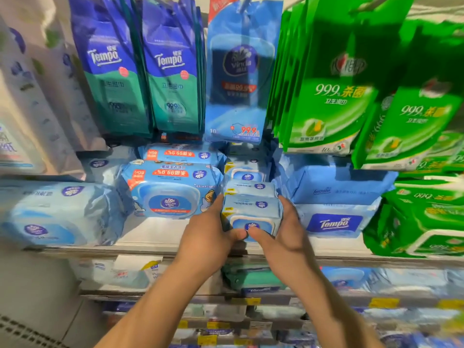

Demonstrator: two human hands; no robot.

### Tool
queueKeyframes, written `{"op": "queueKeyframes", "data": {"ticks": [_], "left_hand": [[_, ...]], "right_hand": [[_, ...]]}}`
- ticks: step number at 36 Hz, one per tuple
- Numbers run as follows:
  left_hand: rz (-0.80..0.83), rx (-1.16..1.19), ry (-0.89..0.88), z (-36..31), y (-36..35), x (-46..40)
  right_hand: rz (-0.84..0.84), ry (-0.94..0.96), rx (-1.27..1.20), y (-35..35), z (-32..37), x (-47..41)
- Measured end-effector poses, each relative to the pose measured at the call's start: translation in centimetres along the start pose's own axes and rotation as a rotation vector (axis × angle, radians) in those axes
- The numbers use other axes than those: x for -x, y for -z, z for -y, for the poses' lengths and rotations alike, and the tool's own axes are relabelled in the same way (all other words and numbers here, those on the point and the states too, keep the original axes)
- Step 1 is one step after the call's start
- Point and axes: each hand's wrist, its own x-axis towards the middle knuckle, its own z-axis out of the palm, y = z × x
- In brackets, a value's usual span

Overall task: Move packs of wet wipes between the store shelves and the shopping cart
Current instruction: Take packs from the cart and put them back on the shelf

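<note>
Both hands grip a small stack of wet-wipe packs (pixel 251 209) at the front of the middle shelf (pixel 155 243). The left hand (pixel 209 238) wraps the stack's left side, fingers running back along it and thumb pressed on the front face; the right hand (pixel 288 237) mirrors it on the right side, and the two thumbs nearly meet over the front. The stack is pale blue and glossy, two packs bundled one on top of the other, each with a dark blue round logo and a small yellow tag on its upper face. The front face carries a white-rimmed flip lid with the same logo in its centre. Whether the stack rests on the shelf or is lifted just off it cannot be told. Just behind it sits another pale blue pack (pixel 247 175) of the same kind. To the left, close beside the left hand, lies a bigger blue pack with an orange banner (pixel 170 194); to the right, a blue pack marked Tempo (pixel 335 222). Above hang tall blue-and-teal sachets (pixel 140 71), a light blue sachet (pixel 238 76) and green sachets (pixel 336 84). The view is motion-blurred.
</note>
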Motion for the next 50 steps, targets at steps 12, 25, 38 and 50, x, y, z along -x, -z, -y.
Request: {"op": "queueKeyframes", "data": {"ticks": [12, 25, 38, 50], "left_hand": [[-0.023, 0.015, 0.044, -0.8, 0.0, -0.8], [-0.202, 0.009, 0.046, 0.0, 1.1, 1.7], [-0.023, 0.051, 0.07, 0.7, 0.4, 0.6], [0.038, 0.074, 0.134, -0.3, 0.2, -0.8]], "right_hand": [[-0.025, 0.001, 0.17, -1.1, 1.1, -1.4], [-0.282, 0.319, 0.511, -1.8, 0.6, 0.6], [-0.249, 0.347, 0.525, -1.7, 0.1, -0.1], [-0.223, 0.271, 0.504, -1.7, 0.5, -2.5]]}}
